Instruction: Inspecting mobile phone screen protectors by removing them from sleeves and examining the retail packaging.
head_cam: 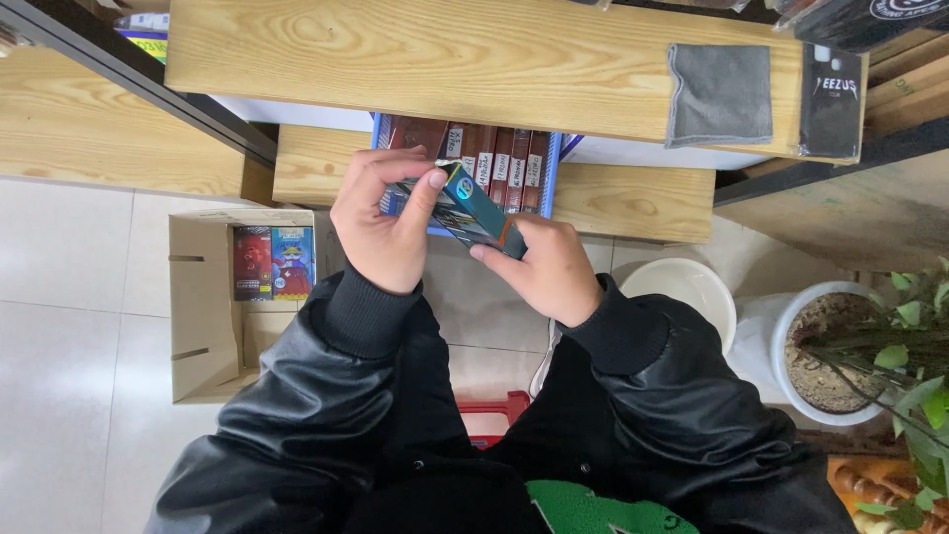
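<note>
Both hands hold one small teal box (pixel 473 210) above the lower wooden shelf (pixel 633 203). Our left hand (pixel 384 229) has its grip clamped on the box's upper end, thumb pressed on the end flap beside a round sticker; the right hand (pixel 547 267) is closed round the lower end, fingertips at an orange band.

The box hangs just in front of the blue tray (pixel 553 158) on the shelf, not touching it as far as we can tell. The tray already carries a row of dark red boxes (pixel 494 158) standing spine-out (tightly packed, no clear gap visible).

On the floor to the left, the open cardboard carton (pixel 203 326) still has two colourful packs (pixel 272 262) in it.

We judge the work mid-way: one row filed, one box in hand, some left in the carton.
</note>
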